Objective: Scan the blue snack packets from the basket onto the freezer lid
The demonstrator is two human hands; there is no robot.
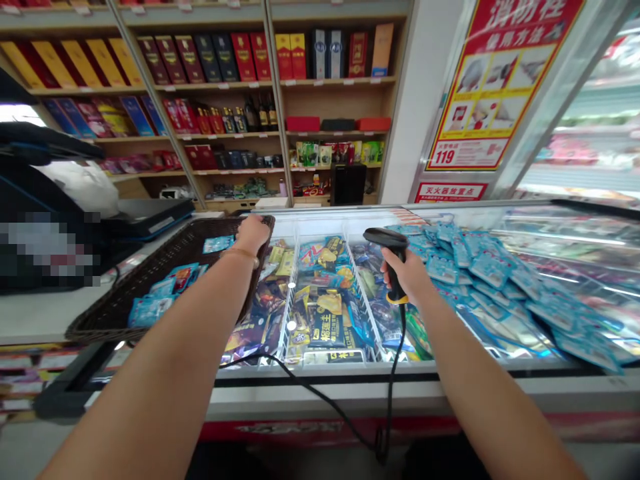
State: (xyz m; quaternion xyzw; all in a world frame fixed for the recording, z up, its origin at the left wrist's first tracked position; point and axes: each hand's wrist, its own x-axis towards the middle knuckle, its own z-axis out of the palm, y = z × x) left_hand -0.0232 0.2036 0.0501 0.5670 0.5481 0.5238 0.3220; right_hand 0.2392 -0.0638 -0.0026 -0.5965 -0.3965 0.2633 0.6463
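My right hand is wrapped round the handle of a black barcode scanner, held above the glass top of a freezer. The scanner's cable loops down in front of the freezer. My left hand grips the far right corner of a dark brown woven basket, its fingers partly hidden. Inside the basket lie several blue packets, one of them close to my left hand. A large heap of similar blue packets spreads over the glass to the right of the scanner.
Bagged frozen goods show beneath the glass, split by white wire dividers. A counter with dark checkout equipment stands at left. Shelves of boxes and bottles line the back wall, beside a red-and-white poster.
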